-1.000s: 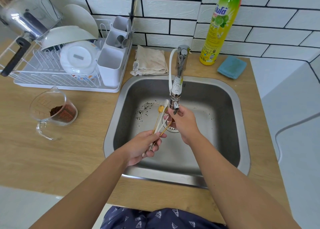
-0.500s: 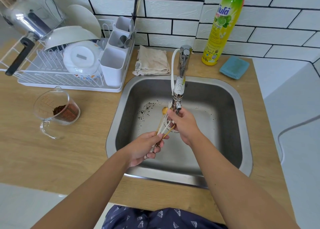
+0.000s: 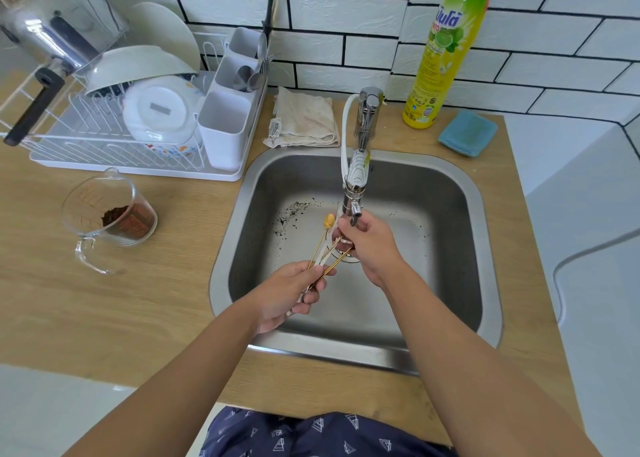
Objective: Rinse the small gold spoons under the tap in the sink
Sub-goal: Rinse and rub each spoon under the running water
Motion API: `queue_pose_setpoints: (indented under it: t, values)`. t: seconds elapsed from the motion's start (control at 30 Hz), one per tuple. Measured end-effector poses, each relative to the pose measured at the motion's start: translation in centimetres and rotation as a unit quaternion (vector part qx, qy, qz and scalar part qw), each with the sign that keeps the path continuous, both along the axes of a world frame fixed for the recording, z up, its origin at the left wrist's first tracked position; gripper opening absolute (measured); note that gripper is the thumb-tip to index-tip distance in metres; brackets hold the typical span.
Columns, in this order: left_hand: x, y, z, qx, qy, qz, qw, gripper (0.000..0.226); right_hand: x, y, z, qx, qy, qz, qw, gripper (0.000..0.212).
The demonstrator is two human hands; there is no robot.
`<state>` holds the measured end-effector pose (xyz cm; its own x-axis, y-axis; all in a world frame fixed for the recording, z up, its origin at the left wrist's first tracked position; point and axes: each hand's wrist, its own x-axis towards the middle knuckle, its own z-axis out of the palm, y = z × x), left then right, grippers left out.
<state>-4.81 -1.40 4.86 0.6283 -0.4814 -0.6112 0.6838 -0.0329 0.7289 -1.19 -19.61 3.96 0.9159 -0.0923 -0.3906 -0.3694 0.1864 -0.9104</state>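
While the left hand (image 3: 291, 292) grips the spoons (image 3: 325, 249) by their thin handles, the right hand (image 3: 369, 245) is up at the tap (image 3: 358, 176), right under its tip. The left hand's fingers are curled round the handles, with something white held in the same bunch. The spoons fan up and away from that hand, over the middle of the sink (image 3: 450, 193). One little gold bowl shows just left of the tap's tip. The other bowls are hidden behind the right hand. That hand's fingers are bent round those ends, but I cannot tell if it pinches a spoon or only rubs it. I cannot see water running, it is too hard to tell.

My guess is that this is the rinsing step itself, with the spoon ends being held and rubbed under the tap. Dark specks lie on the sink floor, near the drain.

Next, I think the spoons need turning so each bowl gets wet on both sides. The left hand must keep a tight hold, as wet thin handles can slip down toward the drain
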Motion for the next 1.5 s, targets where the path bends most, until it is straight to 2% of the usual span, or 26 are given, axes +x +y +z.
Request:
queue_pose_setpoints:
  t: [0.1,0.23,0.33,0.47,0.6,0.73,0.83,0.93,1.03,1.07,1.1,1.13,1.17,1.2,1.23,1.37,1.43,1.5]
  values:
    - [0.2,0.2,0.3,0.000,-0.001,-0.014,1.000,0.032,0.2,0.1,0.1,0.009,0.019,0.008,1.000,0.015]
    - [0.4,0.2,0.7,-0.004,-0.004,-0.028,1.000,0.029,0.5,0.5,0.7,-0.014,0.007,-0.040,0.999,0.022]
    - [0.6,0.3,0.6,-0.008,-0.003,-0.022,1.000,0.030,0.3,0.4,0.9,-0.021,-0.011,-0.009,1.000,0.030]
    - [0.7,0.4,0.2,0.002,-0.005,-0.018,1.000,0.032,0.4,0.1,0.8,-0.044,-0.009,-0.010,0.999,0.010]
    - [0.8,0.4,0.0,0.016,-0.012,-0.029,0.999,0.034,0.4,0.2,0.8,-0.043,0.002,0.004,0.999,0.026]
    - [1.2,0.4,0.2,0.032,-0.026,-0.052,0.998,0.034,0.4,0.1,0.6,-0.065,-0.002,0.016,0.998,0.008]
    - [1.4,0.5,0.4,0.032,-0.027,-0.063,0.997,0.034,0.7,-0.1,0.2,-0.017,0.015,-0.006,1.000,0.019]
    - [1.6,0.7,0.3,0.023,-0.022,-0.062,0.998,0.034,0.5,-0.2,0.2,0.024,0.004,0.029,0.999,0.022]
    - [1.2,0.5,0.1,0.024,-0.039,-0.056,0.997,0.032,0.4,-0.3,0.4,0.001,0.004,0.012,1.000,0.025]
    - [1.1,0.3,0.0,0.064,-0.079,-0.059,0.993,0.030,0.5,-0.3,0.5,-0.014,0.020,-0.002,1.000,0.027]
    - [1.2,0.0,0.0,0.140,-0.155,-0.079,0.975,0.029,0.5,-0.3,0.5,-0.031,0.044,-0.016,0.998,0.028]
    - [1.4,-0.2,-0.1,0.239,-0.258,-0.113,0.929,0.027,0.5,-0.3,0.5,-0.046,0.075,-0.026,0.996,0.028]
    - [1.5,-0.4,-0.3,0.327,-0.357,-0.149,0.862,0.026,0.5,-0.5,0.5,-0.054,0.109,-0.030,0.992,0.027]
    - [1.7,-0.7,-0.6,0.382,-0.423,-0.168,0.805,0.023,0.4,-0.7,0.5,-0.044,0.138,-0.025,0.989,0.028]
    - [1.8,-0.8,-0.6,0.406,-0.458,-0.172,0.772,0.021,0.4,-0.8,0.4,-0.009,0.153,-0.015,0.988,0.031]
    - [2.0,-1.1,-1.1,0.459,-0.545,-0.166,0.681,0.028,0.4,-1.2,0.7,0.163,0.105,-0.010,0.981,0.057]
    - [2.2,-1.4,-0.9,0.487,-0.556,-0.160,0.654,0.029,0.4,-1.2,0.7,0.208,0.089,-0.025,0.974,0.064]
    - [2.6,-1.6,-0.5,0.510,-0.552,-0.157,0.640,0.040,0.2,-1.2,0.7,0.227,0.089,-0.022,0.969,0.068]
